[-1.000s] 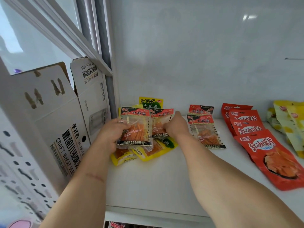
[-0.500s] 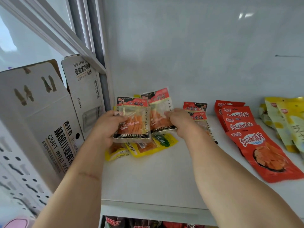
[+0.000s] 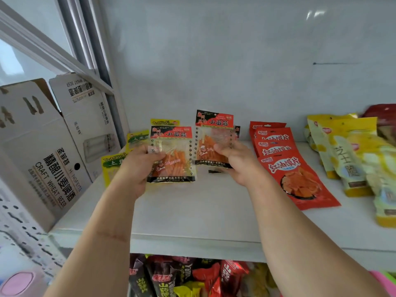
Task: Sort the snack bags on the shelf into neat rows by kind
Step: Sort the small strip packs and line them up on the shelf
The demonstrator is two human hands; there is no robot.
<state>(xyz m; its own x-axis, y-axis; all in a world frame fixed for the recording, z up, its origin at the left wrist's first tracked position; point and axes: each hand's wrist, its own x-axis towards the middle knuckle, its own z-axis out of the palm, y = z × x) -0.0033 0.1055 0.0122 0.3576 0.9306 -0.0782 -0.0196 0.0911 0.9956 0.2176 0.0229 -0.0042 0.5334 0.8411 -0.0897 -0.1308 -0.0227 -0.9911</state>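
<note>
two clear snack packets are held up at the centre of the frame, above the white shelf [image 3: 192, 213].

the left packet [image 3: 171, 155], red-topped with orange sticks showing, is gripped by the left hand [image 3: 137, 168]; a matching right packet [image 3: 213, 139] is pinched by the right hand [image 3: 237, 161]. red bags [image 3: 297, 174] are laid in an overlapping row at right.

Craft wheat beer carton [image 3: 49, 151] leans at nine o'clock; window frame [image 3: 85, 50] at eleven; pink lid [image 3: 18, 284] down at seven.
</note>
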